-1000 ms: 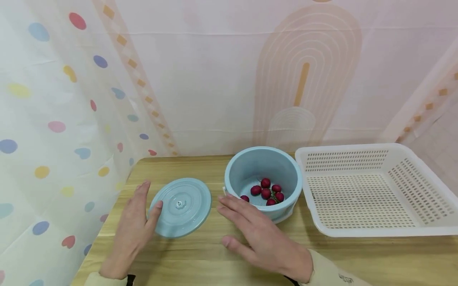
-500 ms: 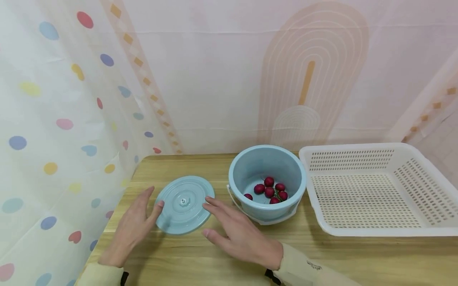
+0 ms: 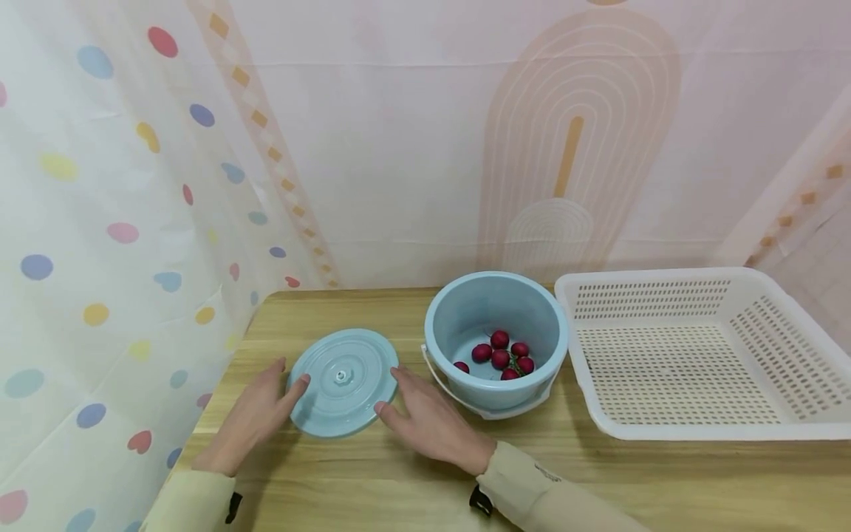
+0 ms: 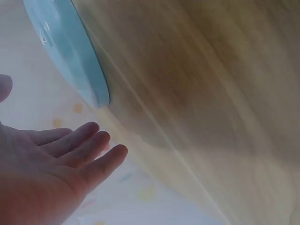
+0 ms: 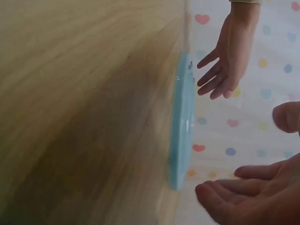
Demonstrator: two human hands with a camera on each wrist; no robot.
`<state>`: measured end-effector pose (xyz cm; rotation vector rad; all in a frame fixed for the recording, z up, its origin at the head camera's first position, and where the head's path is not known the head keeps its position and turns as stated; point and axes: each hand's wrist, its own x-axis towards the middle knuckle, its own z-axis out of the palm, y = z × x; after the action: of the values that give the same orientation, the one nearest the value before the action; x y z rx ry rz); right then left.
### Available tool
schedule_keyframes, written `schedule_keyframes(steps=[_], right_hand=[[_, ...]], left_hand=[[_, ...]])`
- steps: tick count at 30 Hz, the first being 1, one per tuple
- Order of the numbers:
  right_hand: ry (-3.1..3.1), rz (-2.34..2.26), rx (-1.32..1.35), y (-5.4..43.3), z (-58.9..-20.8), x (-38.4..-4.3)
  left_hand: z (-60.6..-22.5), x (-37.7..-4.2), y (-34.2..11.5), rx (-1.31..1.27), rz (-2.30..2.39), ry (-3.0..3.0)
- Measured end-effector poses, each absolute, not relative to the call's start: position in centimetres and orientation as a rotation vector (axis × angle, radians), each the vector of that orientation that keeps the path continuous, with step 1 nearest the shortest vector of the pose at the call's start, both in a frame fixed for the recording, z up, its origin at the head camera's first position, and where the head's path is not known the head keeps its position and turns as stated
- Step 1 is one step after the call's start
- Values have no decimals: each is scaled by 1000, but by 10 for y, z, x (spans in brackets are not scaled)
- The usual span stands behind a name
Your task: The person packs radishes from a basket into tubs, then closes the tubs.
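A round light-blue lid lies on the wooden table, a small knob at its centre. At its left edge is my left hand, fingers extended and thumb tip over the rim. My right hand is at the lid's right edge, its fingertips close to the rim. In the left wrist view the left hand is palm up with fingers spread beside the lid. The right wrist view shows the lid edge-on between the right hand and the left hand.
Right of the lid stands a light-blue bucket with its handle lowered and several dark red radish-like vegetables inside. A white perforated basket is beside it on the right. Behind the wooden table hangs a patterned curtain.
My right hand has moved left, away from the front of the bucket, to the lid's right edge. The left hand has stayed by the lid's left edge. The view has shifted slightly.
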<state>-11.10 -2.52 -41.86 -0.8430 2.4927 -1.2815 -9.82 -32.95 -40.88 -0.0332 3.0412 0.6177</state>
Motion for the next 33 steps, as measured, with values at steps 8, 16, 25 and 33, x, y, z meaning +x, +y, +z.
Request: schedule_keyframes(steps=[8, 16, 25, 33], right_hand=[[2509, -1288, -671, -35, -430, -118], [2549, -1300, -656, -47, -437, -126], [2570, -1390, -638, -56, -440, -127], [2551, -1455, -571, -57, -437, -123]], left_hand=[[-413, -108, -329, -57, 567, 3058], [-416, -113, -327, -137, 501, 2994], [-416, -114, -328, -144, 547, 2967], [-399, -110, -332, -323, 1118, 2677]])
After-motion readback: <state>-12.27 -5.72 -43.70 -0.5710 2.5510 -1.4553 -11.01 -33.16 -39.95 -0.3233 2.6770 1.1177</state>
